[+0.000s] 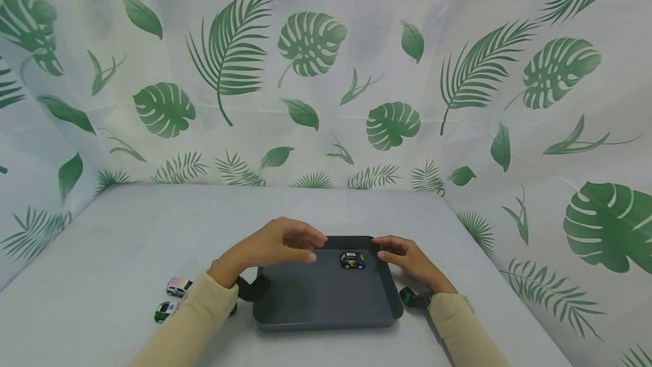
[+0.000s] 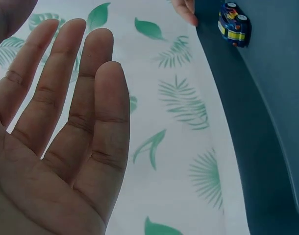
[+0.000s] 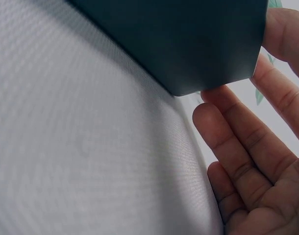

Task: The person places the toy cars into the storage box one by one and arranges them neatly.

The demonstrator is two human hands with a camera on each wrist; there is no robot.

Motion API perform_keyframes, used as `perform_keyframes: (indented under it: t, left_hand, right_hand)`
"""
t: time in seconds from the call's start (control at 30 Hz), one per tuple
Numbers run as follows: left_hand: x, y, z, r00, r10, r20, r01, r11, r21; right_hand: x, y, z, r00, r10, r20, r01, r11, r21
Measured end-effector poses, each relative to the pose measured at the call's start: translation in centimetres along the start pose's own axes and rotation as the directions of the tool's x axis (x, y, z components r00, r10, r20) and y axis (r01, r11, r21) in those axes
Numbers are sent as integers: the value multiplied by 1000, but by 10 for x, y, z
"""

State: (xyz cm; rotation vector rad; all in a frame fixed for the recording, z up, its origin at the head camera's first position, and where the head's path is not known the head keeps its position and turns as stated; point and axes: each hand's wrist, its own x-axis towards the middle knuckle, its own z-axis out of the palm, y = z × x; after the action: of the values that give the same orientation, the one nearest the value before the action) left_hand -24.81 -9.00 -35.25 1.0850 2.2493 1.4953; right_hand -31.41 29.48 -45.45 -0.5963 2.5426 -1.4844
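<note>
A dark grey rectangular tray (image 1: 326, 293) sits on the table in the head view. Inside it, near the far right corner, stands a small dark blue toy car (image 1: 352, 260) with yellow markings, seen also in the left wrist view (image 2: 233, 24). My left hand (image 1: 277, 245) hovers over the tray's left part, holding nothing; its fingers look fairly straight in the left wrist view. At the far right corner, my right hand (image 1: 407, 259) grips the tray's wall, thumb (image 3: 286, 36) on one side and fingers (image 3: 277, 90) on the other.
Left of the tray lie a white and pink toy car (image 1: 178, 286) and a green and white toy car (image 1: 165, 311). Another dark item is mostly hidden behind my left sleeve (image 1: 204, 310). A leaf-patterned curtain (image 1: 326, 89) hangs behind the white table (image 1: 153, 220).
</note>
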Motion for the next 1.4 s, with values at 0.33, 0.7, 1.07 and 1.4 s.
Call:
perform_keyframes:
  t: [0.33, 0.7, 1.07, 1.4]
  left_hand:
    - [-20, -4, -10, 999, -14, -44, 15, 1000, 15]
    - [-39, -8, -23, 996, -14, -87, 19, 998, 60]
    - [-63, -11, -39, 994, -22, -106, 35, 992, 123]
    - [-83, -18, -50, 987, -84, -141, 99, 989, 106]
  right_hand:
    - [-1, -1, -1, 1000, -4, 0, 4, 1000, -3]
    - [0, -2, -1, 1000, 1, -4, -1, 1000, -12]
    - [-1, -1, 0, 1000, -16, 2, 16, 1000, -9]
    - [-2, -2, 1, 1000, -19, -2, 19, 1000, -16]
